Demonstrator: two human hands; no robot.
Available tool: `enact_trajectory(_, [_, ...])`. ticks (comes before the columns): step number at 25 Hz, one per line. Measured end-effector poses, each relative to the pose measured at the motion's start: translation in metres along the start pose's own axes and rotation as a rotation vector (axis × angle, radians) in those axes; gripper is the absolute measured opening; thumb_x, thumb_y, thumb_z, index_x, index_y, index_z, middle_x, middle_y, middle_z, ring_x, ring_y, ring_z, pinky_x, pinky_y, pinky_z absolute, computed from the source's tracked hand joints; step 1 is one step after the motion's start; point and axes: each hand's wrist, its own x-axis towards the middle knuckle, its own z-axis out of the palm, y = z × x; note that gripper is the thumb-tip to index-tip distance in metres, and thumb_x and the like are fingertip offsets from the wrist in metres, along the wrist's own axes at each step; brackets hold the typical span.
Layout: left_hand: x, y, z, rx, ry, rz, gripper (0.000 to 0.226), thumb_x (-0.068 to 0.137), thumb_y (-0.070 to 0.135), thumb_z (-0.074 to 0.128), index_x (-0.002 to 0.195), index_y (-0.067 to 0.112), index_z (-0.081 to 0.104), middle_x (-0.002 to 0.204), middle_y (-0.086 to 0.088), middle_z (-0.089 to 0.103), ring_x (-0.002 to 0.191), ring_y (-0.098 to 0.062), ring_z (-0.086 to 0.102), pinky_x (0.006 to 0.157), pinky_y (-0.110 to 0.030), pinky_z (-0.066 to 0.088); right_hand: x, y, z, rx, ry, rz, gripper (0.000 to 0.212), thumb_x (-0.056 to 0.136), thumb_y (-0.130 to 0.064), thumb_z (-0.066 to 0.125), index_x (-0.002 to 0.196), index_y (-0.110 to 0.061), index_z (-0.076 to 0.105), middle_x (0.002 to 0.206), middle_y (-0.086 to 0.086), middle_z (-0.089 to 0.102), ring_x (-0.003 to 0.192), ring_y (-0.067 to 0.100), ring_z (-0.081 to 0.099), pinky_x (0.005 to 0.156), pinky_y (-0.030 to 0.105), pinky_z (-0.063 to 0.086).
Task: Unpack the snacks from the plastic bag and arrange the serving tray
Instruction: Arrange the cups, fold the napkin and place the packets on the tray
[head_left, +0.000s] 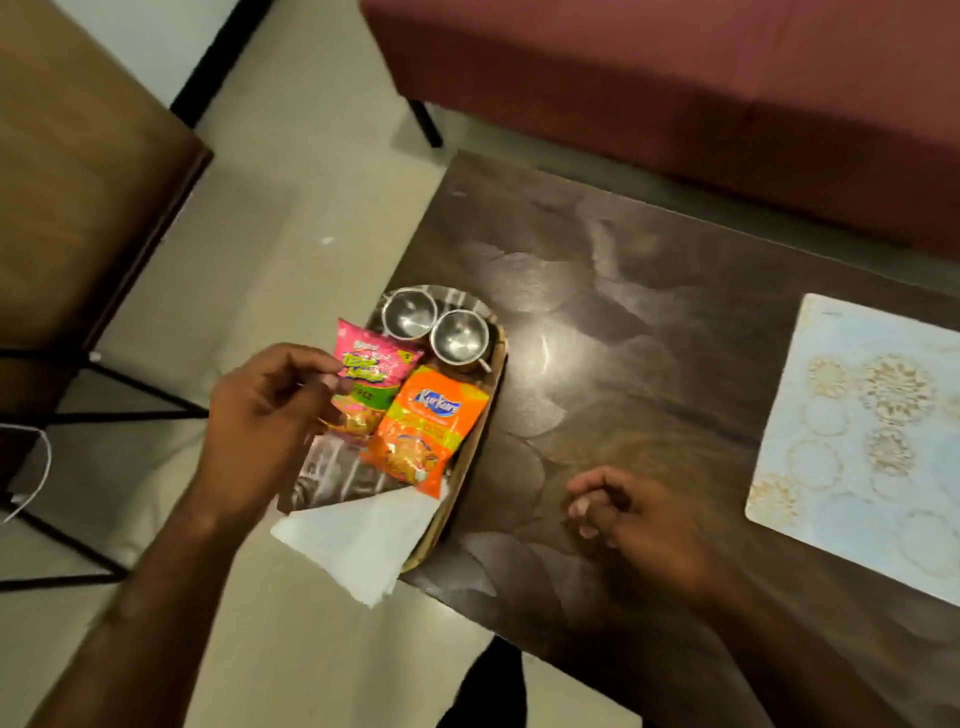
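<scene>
Arrangement seems in hand: left hand (260, 415) pinches the pink packet (374, 376) on the tray (500, 358) (orange packet (431, 421) alongside); right hand (639, 519) lies loosely curled, empty. Next, straighten it.

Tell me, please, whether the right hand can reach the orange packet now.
Probably yes: the right hand holds nothing, and bare table lies between it and the orange packet.

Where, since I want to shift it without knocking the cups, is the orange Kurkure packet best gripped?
Probably pinch its bottom seal, the end over the white napkin, coming from the near right with the free right hand. The orange Kurkure packet lies flat in the tray; its top end sits beside a steel cup, and the left hand pinches the pink packet alongside.
</scene>
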Motion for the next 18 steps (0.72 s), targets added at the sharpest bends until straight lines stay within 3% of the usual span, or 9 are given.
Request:
enact_trajectory(2, [0.019,-0.030,-0.043,0.039,0.149,-0.118,0.023,0.095,-0.002,0.056,0.092,0.017,0.068,0.075,0.004,0.076,0.060,-0.011,0.068,0.054,-0.022,0.051,0.017,-0.018,0.033,0.051,-0.023,0.091,0.017,0.095,-0.004,0.064,0.103,-0.018,0.070,0.083,0.006,0.078,0.068,0.014,0.068,0.053,0.018,0.048])
enact_trajectory(4, [0.039,-0.065,-0.063,0.072,0.171,-0.293,0.023,0.095,0.000,0.054,0.091,0.018,0.068,0.073,0.005,0.074,0.070,-0.020,0.067,0.060,-0.027,0.048,0.033,-0.029,0.059,0.094,-0.026,0.172,0.017,0.094,-0.011,0.066,0.109,-0.020,0.068,0.096,0.007,0.079,0.073,0.013,0.070,0.062,0.025,0.052])
enact_trajectory(7, [0.059,-0.110,-0.063,0.095,-0.005,-0.490,0.020,0.100,0.005,0.050,0.099,0.011,0.069,0.088,-0.008,0.071,0.084,-0.027,0.060,0.064,-0.029,0.041,0.052,-0.041,0.091,0.154,0.010,0.257,0.024,0.095,-0.016,0.068,0.117,-0.022,0.063,0.105,0.007,0.075,0.086,0.016,0.069,0.073,0.033,0.054])
enact_trajectory(11, [0.072,-0.141,-0.045,0.065,-0.237,-0.595,0.022,0.103,0.006,0.047,0.109,0.004,0.068,0.094,-0.017,0.062,0.076,-0.024,0.054,0.065,-0.028,0.043,0.071,-0.048,0.118,0.171,0.065,0.300,0.019,0.095,-0.017,0.064,0.112,-0.024,0.064,0.096,0.002,0.077,0.087,0.015,0.072,0.070,0.032,0.054])
enact_trajectory(14, [0.078,-0.155,-0.045,-0.017,-0.385,-0.637,0.022,0.102,0.008,0.053,0.116,0.002,0.069,0.085,-0.012,0.065,0.066,-0.018,0.059,0.056,-0.022,0.050,0.081,-0.050,0.125,0.199,0.056,0.308,0.016,0.093,-0.014,0.059,0.101,-0.024,0.069,0.084,-0.004,0.080,0.079,0.012,0.076,0.068,0.032,0.056])
enact_trajectory(18, [0.088,-0.165,-0.048,-0.026,-0.458,-0.634,0.018,0.100,0.003,0.056,0.105,0.012,0.071,0.066,0.006,0.073,0.052,-0.004,0.066,0.048,-0.019,0.052,0.087,-0.055,0.131,0.233,0.025,0.315,0.017,0.095,-0.009,0.063,0.103,-0.023,0.069,0.091,-0.002,0.081,0.078,0.012,0.079,0.061,0.029,0.059])
